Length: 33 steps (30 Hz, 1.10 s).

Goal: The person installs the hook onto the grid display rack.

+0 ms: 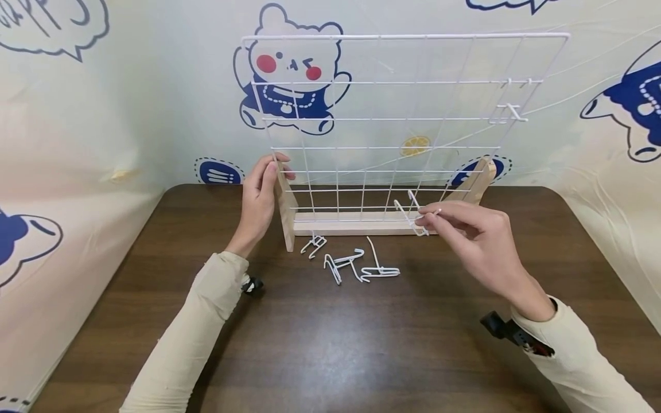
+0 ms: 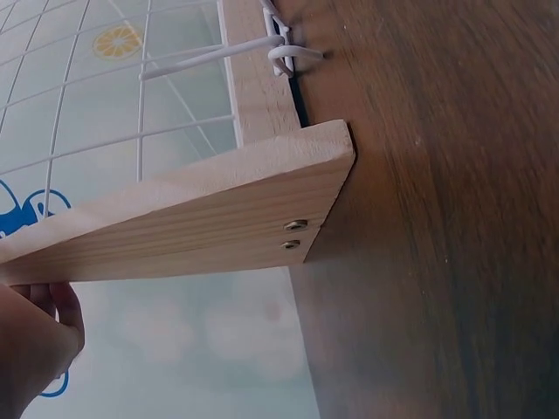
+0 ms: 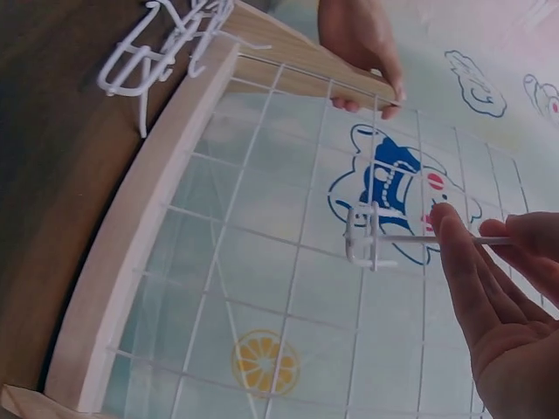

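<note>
A white wire grid panel (image 1: pixel 361 119) stands tilted in a wooden base with a side support at each end. My left hand (image 1: pixel 260 194) holds the top of the left wooden support (image 1: pixel 286 215), thumb on one side and fingertips round the other; the left wrist view shows this support (image 2: pixel 210 218) with two screws. My right hand (image 1: pixel 480 238) pinches the straight prong of a white wire hook (image 3: pixel 374 237) between thumb and fingers. In the head view, that hook overlaps the lower right of the grid, its bent ends upward; contact cannot be told.
Another white wire hook (image 1: pixel 510 109) hangs on the grid's upper right. Several loose wire hooks (image 1: pixel 381 272) lie on the dark wooden table (image 1: pixel 330 338) in front of the base bar (image 1: pixel 351 225). The right wooden support (image 1: pixel 477 180) stands behind my right hand. A patterned cloth surrounds the table.
</note>
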Motion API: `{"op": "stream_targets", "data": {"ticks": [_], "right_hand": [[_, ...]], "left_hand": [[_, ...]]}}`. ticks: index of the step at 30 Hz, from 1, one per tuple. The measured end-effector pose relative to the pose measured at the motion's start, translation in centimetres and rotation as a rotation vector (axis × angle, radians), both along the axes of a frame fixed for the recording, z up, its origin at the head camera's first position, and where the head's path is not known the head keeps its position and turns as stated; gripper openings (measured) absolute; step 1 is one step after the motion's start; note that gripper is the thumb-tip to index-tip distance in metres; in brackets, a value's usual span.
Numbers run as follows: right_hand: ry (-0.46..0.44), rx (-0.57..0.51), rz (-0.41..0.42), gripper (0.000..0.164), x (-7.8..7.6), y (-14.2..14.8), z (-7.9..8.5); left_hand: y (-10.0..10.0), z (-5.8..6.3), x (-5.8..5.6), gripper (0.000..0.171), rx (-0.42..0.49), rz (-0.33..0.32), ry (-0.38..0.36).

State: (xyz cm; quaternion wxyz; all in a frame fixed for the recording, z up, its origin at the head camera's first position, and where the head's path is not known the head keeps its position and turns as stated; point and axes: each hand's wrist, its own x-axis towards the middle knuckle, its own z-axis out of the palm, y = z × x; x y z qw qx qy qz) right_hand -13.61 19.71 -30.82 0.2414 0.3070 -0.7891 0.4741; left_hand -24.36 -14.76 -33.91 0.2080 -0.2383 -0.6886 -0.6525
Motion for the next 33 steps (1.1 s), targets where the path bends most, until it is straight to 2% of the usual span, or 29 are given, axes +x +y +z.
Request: {"op": "stream_targets", "data": {"ticks": [8, 17, 24, 33], "right_hand": [[0.029, -0.015, -0.018, 0.03, 0.3, -0.2, 1.6], [0.074, -0.125, 0.059, 0.023, 0.8, -1.2, 3.5], [0.109, -0.17, 0.076, 0.02, 0.6, -1.7, 4.3], [0.157, -0.19, 0.053, 0.015, 0.3, -2.1, 5.3]], "left_hand": [[0.1, 0.0, 0.0, 0.032, 0.019, -0.008, 0.007], [0.2, -0.1, 0.0, 0.032, 0.025, -0.004, 0.004], [0.2, -0.1, 0.0, 0.032, 0.031, -0.002, 0.008], [0.4, 0.0, 0.0, 0.032, 0.041, -0.003, 0.015]]}}
